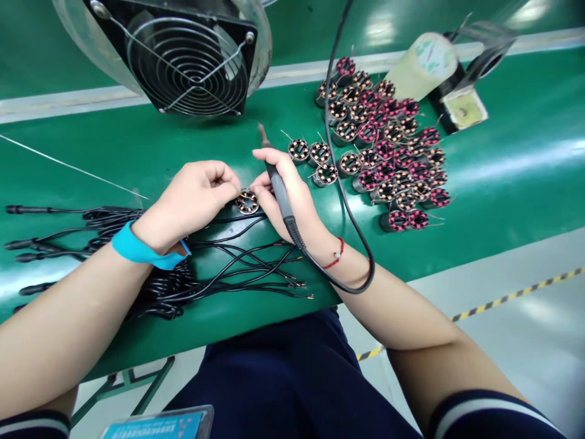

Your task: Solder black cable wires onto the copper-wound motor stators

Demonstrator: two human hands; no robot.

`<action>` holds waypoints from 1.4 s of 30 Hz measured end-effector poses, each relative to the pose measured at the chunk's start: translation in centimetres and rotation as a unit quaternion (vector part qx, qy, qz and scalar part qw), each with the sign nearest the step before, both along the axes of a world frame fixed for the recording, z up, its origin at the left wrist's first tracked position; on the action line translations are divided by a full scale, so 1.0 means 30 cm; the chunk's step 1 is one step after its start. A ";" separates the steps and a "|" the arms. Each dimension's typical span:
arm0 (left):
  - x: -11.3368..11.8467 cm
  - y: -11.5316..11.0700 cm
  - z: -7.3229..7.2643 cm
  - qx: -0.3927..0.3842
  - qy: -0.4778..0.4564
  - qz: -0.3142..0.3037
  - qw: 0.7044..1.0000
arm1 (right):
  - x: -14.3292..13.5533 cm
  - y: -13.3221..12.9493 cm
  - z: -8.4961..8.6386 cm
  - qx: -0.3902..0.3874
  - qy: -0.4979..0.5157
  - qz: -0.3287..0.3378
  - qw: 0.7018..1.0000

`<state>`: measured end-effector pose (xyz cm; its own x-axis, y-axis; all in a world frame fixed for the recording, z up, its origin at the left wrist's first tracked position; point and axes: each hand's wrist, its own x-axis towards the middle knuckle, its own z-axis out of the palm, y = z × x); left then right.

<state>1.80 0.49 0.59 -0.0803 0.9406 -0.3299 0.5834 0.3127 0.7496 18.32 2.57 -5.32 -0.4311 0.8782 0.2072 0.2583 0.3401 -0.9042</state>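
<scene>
open green tabletop (507, 183) right of clustered wound cores (403, 178), looped black cord (351, 219) over right forearm (393, 292), fan (196, 79) at far side

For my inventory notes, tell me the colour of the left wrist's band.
The band is bright blue, seen best in the head view.

Both forearms (86, 305) are reached across the bench's (512, 152) near edge; the left hand (194, 192) is pinched, the right hand (304, 204) curled, its lower fingers apparently bent.

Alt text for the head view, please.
Left hand and right hand handle a wound ring at a green bench; the right also holds a soldering iron. Black cables lie left, similar rings right, a fan behind.
</scene>
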 end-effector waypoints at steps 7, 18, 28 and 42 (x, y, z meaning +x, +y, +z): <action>-0.009 -0.008 -0.006 0.009 0.006 -0.022 1.000 | 0.017 -0.005 0.011 0.023 -0.020 -0.034 0.999; -0.005 -0.008 -0.004 -0.001 0.025 -0.043 0.999 | 0.035 -0.004 0.019 0.035 -0.016 -0.040 0.998; -0.001 -0.008 -0.003 0.004 0.009 -0.017 1.000 | 0.027 -0.019 0.017 0.049 -0.015 -0.016 0.999; -0.001 -0.005 -0.005 0.032 -0.034 -0.020 0.999 | 0.020 -0.006 0.007 0.020 0.001 0.015 1.000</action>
<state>1.77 0.33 0.45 -0.0210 0.9618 -0.2728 0.5409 0.2404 0.8060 18.90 2.40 -5.10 -0.4563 0.8560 0.2430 0.2457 0.3837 -0.8902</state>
